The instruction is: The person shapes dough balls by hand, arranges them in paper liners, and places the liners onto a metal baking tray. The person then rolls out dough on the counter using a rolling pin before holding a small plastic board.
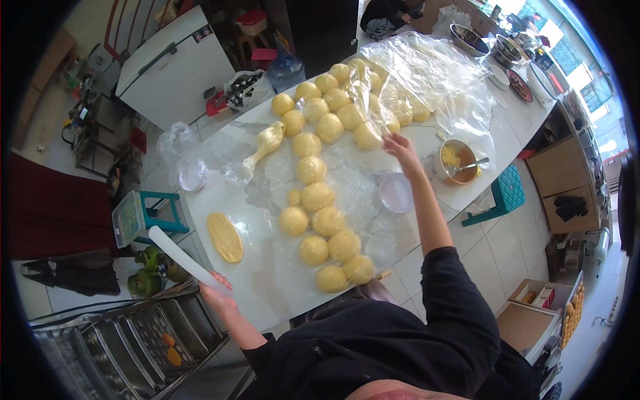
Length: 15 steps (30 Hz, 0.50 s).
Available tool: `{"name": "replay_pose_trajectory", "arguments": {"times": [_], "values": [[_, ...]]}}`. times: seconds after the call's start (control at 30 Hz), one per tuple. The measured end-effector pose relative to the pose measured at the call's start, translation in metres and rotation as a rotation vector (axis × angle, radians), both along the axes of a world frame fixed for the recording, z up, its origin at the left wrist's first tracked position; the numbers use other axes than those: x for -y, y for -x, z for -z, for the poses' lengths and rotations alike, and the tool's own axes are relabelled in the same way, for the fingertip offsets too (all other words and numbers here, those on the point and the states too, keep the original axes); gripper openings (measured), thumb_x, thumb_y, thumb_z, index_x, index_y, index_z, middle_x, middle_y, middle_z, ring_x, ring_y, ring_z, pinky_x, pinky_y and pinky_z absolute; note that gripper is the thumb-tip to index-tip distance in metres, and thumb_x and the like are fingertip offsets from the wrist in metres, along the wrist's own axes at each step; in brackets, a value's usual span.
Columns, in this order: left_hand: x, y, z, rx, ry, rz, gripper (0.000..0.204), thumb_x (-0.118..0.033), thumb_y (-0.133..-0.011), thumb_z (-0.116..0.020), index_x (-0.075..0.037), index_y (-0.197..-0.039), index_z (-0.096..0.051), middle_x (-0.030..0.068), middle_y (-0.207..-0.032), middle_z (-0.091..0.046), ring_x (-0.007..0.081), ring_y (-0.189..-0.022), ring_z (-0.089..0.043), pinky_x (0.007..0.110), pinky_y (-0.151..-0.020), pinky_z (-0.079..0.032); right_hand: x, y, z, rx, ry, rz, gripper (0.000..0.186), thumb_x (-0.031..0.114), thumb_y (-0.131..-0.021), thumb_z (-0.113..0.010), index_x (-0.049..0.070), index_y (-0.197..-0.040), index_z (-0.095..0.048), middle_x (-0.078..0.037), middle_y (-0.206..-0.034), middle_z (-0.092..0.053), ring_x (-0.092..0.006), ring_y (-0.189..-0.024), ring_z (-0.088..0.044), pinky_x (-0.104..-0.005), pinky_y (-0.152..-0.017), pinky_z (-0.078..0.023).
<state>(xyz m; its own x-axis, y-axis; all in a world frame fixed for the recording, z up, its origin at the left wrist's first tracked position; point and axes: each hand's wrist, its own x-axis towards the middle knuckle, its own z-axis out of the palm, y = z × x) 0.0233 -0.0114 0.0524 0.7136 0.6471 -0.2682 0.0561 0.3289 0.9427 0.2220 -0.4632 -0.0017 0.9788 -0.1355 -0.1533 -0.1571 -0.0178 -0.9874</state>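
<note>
My left hand [217, 291] is closed around one end of a white rolling pin [179, 256], held at the table's left edge. Next to it, an oval of flattened dough [225, 238] lies on the white table [260, 283]. My right hand [401, 149] reaches across to the far dough balls [366, 136], its fingers pinched at the edge of a clear plastic sheet [427, 73]. That sheet covers part of the far group. Several uncovered dough balls [319, 197] form a line toward me. A clear bag with yellow filling [270, 139] lies left of them.
A bowl [459, 175] with yellow shreds and a spoon stands at the right edge, near a round clear lid-like piece [395, 193]. Crumpled plastic [183, 150] sits at the left edge. A teal stool [505, 190] stands right, a tray rack [150, 340] lower left.
</note>
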Motion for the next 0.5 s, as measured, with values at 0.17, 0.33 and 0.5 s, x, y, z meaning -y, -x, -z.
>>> {"name": "replay_pose_trajectory", "arguments": {"times": [0.17,0.33,0.5], "values": [[0.028,0.001,-0.013,-0.002,-0.014,-0.023,0.034,-0.035,-0.082,-0.031,-0.009,-0.062,-0.039,0.0016,-0.052,-0.035,0.0121,-0.041,-0.036,0.024,-0.037,-0.030,-0.011,-0.018,-0.037,0.177,-0.374,-0.247,0.040,0.020,-0.075,-0.057,0.000,-0.108,-0.048,-0.006,-0.097,-0.054,-0.0142,-0.083,-0.052,-0.0284,-0.076,-0.040],[0.044,0.000,-0.020,0.000,-0.067,-0.076,0.034,-0.035,-0.082,-0.032,-0.009,-0.061,-0.039,0.0016,-0.051,-0.035,0.0124,-0.041,-0.035,0.024,-0.037,-0.030,-0.031,-0.028,0.006,0.372,1.131,-0.055,0.059,0.020,-0.057,-0.070,0.002,-0.109,-0.047,-0.012,-0.107,-0.042,-0.0279,-0.092,-0.042,-0.0353,-0.076,-0.040],[0.048,-0.002,-0.019,0.059,-0.056,-0.007,0.033,-0.035,-0.082,-0.032,-0.009,-0.063,-0.038,0.0013,-0.052,-0.034,0.0122,-0.042,-0.034,0.023,-0.037,-0.029,-0.021,-0.045,0.049,0.381,0.998,0.020,0.054,0.017,-0.052,-0.070,0.003,-0.100,-0.048,-0.015,-0.099,-0.049,-0.0351,-0.100,-0.037,-0.0398,-0.089,-0.028]]}}
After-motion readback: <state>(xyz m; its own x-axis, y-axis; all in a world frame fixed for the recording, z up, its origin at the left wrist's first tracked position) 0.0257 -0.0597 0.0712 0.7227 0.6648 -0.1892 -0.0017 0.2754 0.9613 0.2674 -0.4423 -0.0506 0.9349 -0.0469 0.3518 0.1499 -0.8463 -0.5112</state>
